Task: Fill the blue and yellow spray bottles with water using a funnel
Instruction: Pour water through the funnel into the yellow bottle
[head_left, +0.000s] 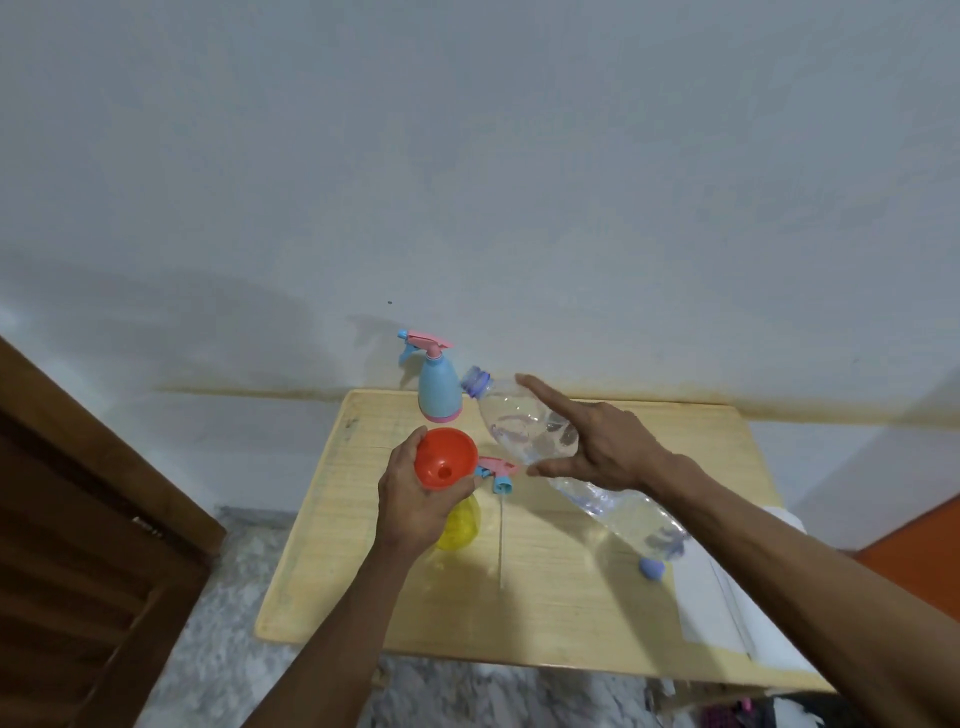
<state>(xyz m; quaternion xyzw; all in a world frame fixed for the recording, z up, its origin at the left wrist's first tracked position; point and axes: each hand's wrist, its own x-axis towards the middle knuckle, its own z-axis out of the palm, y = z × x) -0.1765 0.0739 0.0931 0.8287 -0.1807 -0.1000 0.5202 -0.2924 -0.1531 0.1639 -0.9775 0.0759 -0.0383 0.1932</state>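
A: Left hand (415, 493)?

B: Fingers curled round an orange funnel (445, 457), held over the yellow spray bottle (460, 525). The bottle stands on the wooden table (571, 597), mostly hidden under the hand; whether the spout sits in its neck cannot be told.

A: Right hand (597, 441)?

B: Gripping a clear plastic water bottle (530, 426), thumb below, index finger stretched along the top. The bottle is tilted, its uncapped purple-ringed neck pointing up and left, its base low near the right forearm.

A: Around them?

B: A detached pink-and-blue trigger sprayer head (497, 473) lies just right of the funnel, its dip tube (501, 540) trailing toward the near edge. The blue spray bottle (439, 387) stands upright at the far edge with its sprayer fitted. A small blue cap (651, 568) lies below the water bottle's base, beside a white sheet (727, 613) at the table's right.
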